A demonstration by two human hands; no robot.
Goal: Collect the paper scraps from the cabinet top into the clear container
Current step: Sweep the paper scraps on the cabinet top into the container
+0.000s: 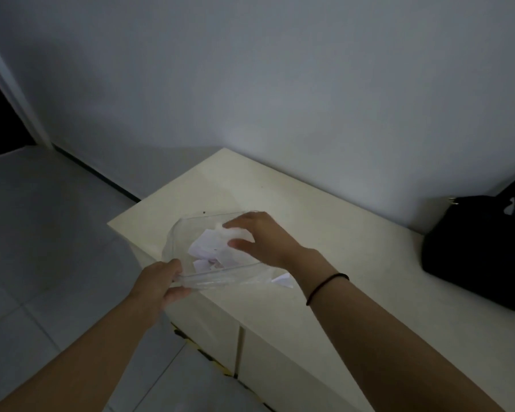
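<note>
A clear container (pixel 173 236) sits at the left front corner of the cream cabinet top (pixel 324 233). My left hand (pixel 158 282) grips its near left corner. White paper scraps (pixel 205 248) lie inside it. My right hand (pixel 259 237) hovers over the container's right side, with thumb and fingers pinching a white scrap (pixel 240 233) above the pile. One more white paper scrap (pixel 283 280) lies on the cabinet top just right of the container, partly hidden under my right wrist.
A black handbag (pixel 476 248) stands on the cabinet top at the right, against the white wall. The cabinet's left and front edges drop to a pale tiled floor (pixel 42 233). A dark doorway opens at far left.
</note>
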